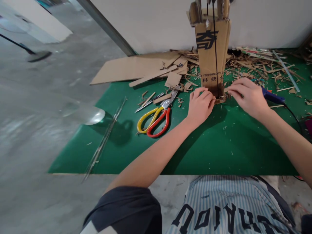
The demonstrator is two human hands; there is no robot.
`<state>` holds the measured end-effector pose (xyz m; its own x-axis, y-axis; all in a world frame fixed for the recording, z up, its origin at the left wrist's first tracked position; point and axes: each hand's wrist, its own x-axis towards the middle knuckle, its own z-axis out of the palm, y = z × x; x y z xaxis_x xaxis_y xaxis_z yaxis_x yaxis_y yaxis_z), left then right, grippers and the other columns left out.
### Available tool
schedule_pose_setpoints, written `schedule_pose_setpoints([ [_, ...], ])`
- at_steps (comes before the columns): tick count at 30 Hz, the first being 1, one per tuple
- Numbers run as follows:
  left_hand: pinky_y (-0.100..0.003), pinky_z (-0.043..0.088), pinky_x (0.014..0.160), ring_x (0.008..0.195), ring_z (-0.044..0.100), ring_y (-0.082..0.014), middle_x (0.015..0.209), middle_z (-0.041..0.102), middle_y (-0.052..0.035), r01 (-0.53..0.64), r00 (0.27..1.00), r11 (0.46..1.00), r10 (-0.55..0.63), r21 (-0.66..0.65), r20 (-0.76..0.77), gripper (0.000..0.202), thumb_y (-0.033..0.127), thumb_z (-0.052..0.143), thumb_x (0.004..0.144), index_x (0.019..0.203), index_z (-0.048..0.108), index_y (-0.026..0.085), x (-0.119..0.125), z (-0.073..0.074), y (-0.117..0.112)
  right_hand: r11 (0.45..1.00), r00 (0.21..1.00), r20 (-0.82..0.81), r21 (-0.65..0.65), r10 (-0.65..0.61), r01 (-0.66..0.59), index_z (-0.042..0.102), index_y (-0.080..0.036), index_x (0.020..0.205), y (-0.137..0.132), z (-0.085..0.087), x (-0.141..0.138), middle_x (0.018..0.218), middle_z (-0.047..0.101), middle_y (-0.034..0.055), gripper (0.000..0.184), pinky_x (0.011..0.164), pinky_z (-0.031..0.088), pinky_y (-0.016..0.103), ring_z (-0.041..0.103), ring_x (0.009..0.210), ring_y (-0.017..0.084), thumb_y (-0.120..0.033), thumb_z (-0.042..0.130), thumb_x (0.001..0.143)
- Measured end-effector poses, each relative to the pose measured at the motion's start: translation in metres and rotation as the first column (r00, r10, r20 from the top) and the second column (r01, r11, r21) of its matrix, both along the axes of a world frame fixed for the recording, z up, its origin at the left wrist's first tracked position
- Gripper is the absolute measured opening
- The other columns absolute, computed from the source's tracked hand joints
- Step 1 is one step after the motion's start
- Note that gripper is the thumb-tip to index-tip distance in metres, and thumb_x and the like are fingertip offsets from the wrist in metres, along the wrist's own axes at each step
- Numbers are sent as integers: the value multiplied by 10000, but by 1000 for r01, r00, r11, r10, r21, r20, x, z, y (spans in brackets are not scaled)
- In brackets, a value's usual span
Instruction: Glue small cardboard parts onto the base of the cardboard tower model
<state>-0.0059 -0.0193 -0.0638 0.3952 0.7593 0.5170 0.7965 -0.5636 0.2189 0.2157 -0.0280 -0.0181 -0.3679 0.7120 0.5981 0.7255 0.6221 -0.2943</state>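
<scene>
A tall cardboard tower (211, 55) with black printed characters stands upright on the green mat (195, 146). My left hand (200, 105) rests against the left side of its base, fingers curled and pressed together. My right hand (247, 95) is at the right side of the base, fingertips pinched on a small cardboard piece there. A dark cord runs down the tower's front.
Scissors with yellow and red handles (156, 118) lie left of my hands. A blue glue gun (273, 97) lies behind my right hand, its black cable trailing right. Cardboard sheets (131, 68) and several scraps (255, 63) cover the mat's far side. A thin rod (104, 139) lies on the mat's left edge.
</scene>
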Motion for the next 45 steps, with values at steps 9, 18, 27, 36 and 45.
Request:
schedule_pose_setpoints([
  [9,-502,466,1041,1283,569,-314,1096,765,-82,25,999,1000,-24,-14,23,147,196,568,990,981,713,216,0,1,-1,988,995,23,-122,96,-93,770,-250,1085,1,-10,-10,1128,695,119,308,977,565,481,660,1054,270,-294,468,1040],
  [18,-485,474,1045,1285,568,-311,1088,764,-85,18,1000,1000,-18,-6,9,134,184,575,989,978,708,197,0,2,-1,993,985,133,-70,106,-97,743,-232,1035,4,-18,-16,1090,663,133,336,914,549,453,595,1000,261,-252,408,1045],
  [27,-470,475,1043,1276,572,-302,1045,765,-83,15,1000,1000,-15,18,24,150,180,560,999,946,699,199,1,-2,1,998,910,411,-44,56,-42,676,-228,977,-10,-5,-13,1115,627,139,361,732,515,354,552,1026,261,-71,352,961],
  [36,-488,473,1055,1294,558,-313,1076,759,-93,24,999,999,-23,-22,31,139,176,575,988,986,713,196,1,-2,2,995,980,178,-45,92,-85,728,-252,1097,-3,-15,-14,1141,668,135,327,905,549,460,595,1067,279,-222,408,1036],
  [45,-473,478,1047,1300,555,-306,1066,756,-91,29,1000,999,-29,-28,9,182,174,534,1019,989,713,191,0,1,1,995,915,393,-59,96,-79,707,-222,991,-12,-4,-11,1119,664,138,371,833,560,417,584,1038,264,-108,354,1000],
])
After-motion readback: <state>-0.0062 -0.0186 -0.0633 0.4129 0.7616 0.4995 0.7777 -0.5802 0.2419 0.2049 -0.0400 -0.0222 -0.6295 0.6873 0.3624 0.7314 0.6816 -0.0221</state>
